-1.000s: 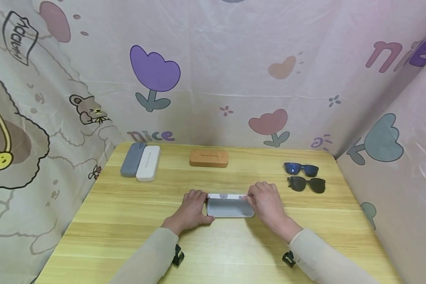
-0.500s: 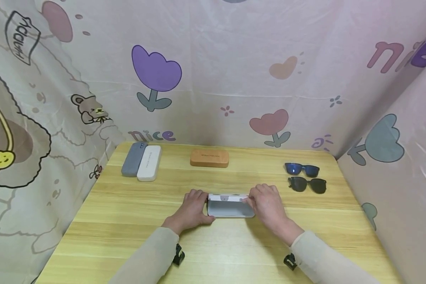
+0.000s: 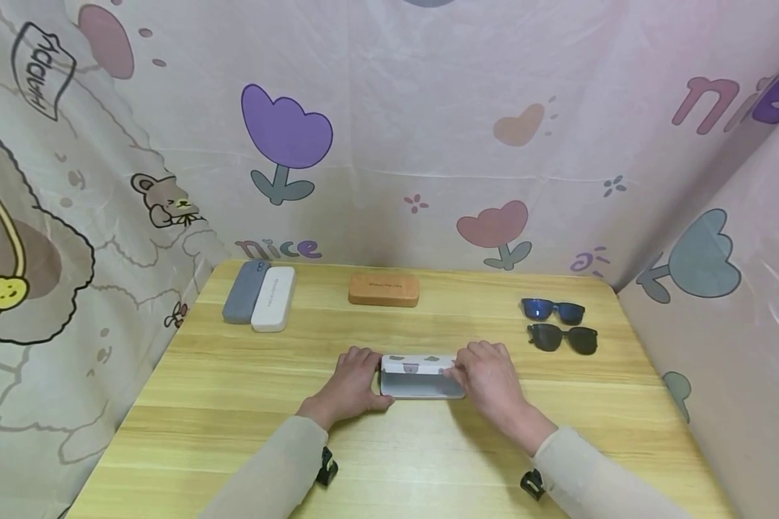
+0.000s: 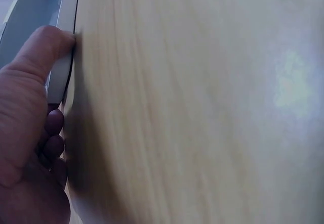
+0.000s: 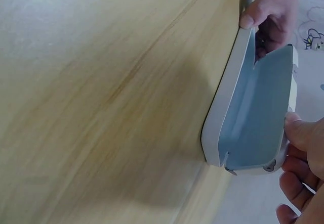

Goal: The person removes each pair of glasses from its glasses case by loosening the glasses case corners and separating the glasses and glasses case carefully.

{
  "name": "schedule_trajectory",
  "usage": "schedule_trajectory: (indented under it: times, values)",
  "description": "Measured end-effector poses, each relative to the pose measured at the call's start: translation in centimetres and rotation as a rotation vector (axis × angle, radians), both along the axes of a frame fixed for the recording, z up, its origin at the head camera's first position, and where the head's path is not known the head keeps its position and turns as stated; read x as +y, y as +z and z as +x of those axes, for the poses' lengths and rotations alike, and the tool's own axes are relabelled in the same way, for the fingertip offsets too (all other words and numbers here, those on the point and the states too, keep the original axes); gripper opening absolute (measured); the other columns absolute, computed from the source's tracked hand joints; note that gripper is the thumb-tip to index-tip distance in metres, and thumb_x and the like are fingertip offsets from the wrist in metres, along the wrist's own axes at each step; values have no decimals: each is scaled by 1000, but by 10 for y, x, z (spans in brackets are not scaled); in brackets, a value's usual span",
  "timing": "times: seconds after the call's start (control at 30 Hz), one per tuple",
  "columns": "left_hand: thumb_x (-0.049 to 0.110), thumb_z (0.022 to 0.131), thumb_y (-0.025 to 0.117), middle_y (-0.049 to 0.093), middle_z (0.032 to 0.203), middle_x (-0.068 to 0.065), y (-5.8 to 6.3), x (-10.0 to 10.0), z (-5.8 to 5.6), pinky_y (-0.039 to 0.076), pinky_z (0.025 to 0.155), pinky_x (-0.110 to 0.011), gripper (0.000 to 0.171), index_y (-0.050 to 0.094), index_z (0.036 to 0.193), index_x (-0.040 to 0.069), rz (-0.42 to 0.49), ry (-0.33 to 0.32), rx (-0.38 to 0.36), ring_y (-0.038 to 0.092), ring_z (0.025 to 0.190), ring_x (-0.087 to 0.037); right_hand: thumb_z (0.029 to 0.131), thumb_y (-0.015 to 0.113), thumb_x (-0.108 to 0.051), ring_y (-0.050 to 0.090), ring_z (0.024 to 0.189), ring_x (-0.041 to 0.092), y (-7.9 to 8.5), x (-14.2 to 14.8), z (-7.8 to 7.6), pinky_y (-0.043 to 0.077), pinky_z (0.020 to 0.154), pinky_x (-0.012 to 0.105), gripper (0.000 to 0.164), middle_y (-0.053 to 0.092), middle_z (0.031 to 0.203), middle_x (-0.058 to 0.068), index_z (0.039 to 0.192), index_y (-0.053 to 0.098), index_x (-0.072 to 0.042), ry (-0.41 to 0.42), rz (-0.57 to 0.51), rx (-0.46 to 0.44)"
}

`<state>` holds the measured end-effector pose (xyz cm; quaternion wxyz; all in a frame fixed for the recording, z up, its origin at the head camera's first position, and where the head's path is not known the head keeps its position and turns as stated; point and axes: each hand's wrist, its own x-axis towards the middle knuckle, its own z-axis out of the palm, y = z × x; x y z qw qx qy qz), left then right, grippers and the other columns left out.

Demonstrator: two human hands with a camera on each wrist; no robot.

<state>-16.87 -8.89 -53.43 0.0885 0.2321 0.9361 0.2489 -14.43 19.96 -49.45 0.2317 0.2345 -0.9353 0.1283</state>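
Observation:
A white glasses case (image 3: 422,387) with a grey-blue lining sits on the table between my hands, its printed lid (image 3: 396,365) partly raised. My left hand (image 3: 345,386) grips the case's left end. In the left wrist view, the left thumb (image 4: 48,44) presses over the front rim. My right hand (image 3: 490,376) pinches the lid's edge near its right corner. The right wrist view shows the lined inside (image 5: 258,113) of the lid, with the right thumb (image 5: 298,128) on its edge. The part of the inside under the lid is hidden in the head view.
An orange-brown case (image 3: 384,290) stands at the back middle of the wooden table (image 3: 422,461). A grey-blue case (image 3: 245,292) and a white case (image 3: 273,299) lie side by side at back left. Blue sunglasses (image 3: 552,311) and black sunglasses (image 3: 562,339) lie at right.
The lid has tipped forward and down, so more of its printed outside shows and less of the lining. My right hand has come slightly lower with it; the left hand stays put.

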Motion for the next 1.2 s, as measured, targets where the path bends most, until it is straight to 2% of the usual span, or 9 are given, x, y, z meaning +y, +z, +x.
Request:
schedule_trajectory:
  times: [0.5, 0.67, 0.9, 1.03, 1.2]
  values:
    - [51, 83, 85, 61, 132, -7, 0, 0, -1, 35, 112, -51, 79, 56, 141, 5, -15, 2, 8, 47, 124, -28, 80, 91, -31, 53, 72, 13, 1, 0, 5, 43, 75, 33, 26, 62, 76, -7, 83, 70, -16, 2, 36, -64]
    - [51, 83, 85, 61, 134, -8, -1, 1, 0, 34, 113, -51, 81, 56, 142, 5, -15, 1, 6, 47, 125, -29, 79, 92, -31, 53, 71, 13, 0, 0, 6, 42, 75, 33, 26, 61, 75, -8, 80, 70, -16, 6, 37, -55]
    - [51, 82, 85, 61, 132, -8, -2, 2, 1, 35, 112, -52, 80, 57, 140, 4, -17, 2, 2, 47, 125, -29, 76, 94, -33, 50, 66, 11, -15, 1, 13, 42, 76, 35, 30, 53, 68, -11, 74, 68, -19, 10, 87, -54]
    - [51, 82, 85, 61, 131, -8, -1, 3, 1, 35, 111, -51, 80, 57, 140, 4, -16, 1, 8, 47, 125, -29, 78, 93, -30, 53, 68, 12, -24, 3, 16, 44, 79, 36, 25, 54, 69, -10, 77, 71, -19, 5, 79, -73]
    - [50, 82, 85, 61, 132, -9, 1, 1, 1, 35, 112, -52, 80, 57, 140, 3, -13, 2, 10, 48, 125, -30, 80, 92, -31, 56, 71, 13, -26, 3, 15, 44, 80, 37, 23, 58, 73, -9, 81, 73, -18, 7, 69, -87]
